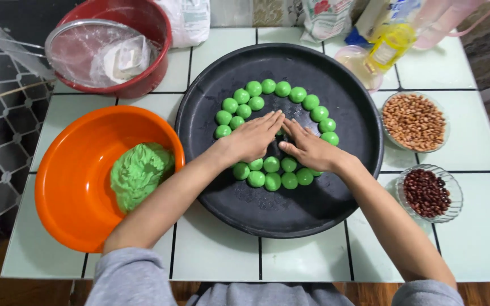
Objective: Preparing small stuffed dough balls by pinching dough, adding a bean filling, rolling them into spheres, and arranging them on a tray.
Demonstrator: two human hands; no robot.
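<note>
White tiled table [307, 260]. Round black tray [290, 209], centre, bearing a ring of green dough balls [267, 86]. Orange basin [75, 198], left, holding a lump of green dough [139, 173]. Red bowl [143, 22] with sieve, rear left. Glass dish of peanuts [414, 122] and dish of red beans [426, 192], right. Left hand [250, 137] and right hand [310, 148]: flat, fingers extended, fingertips meeting at the ring's middle; whether they cover a ball, cannot tell.
</note>
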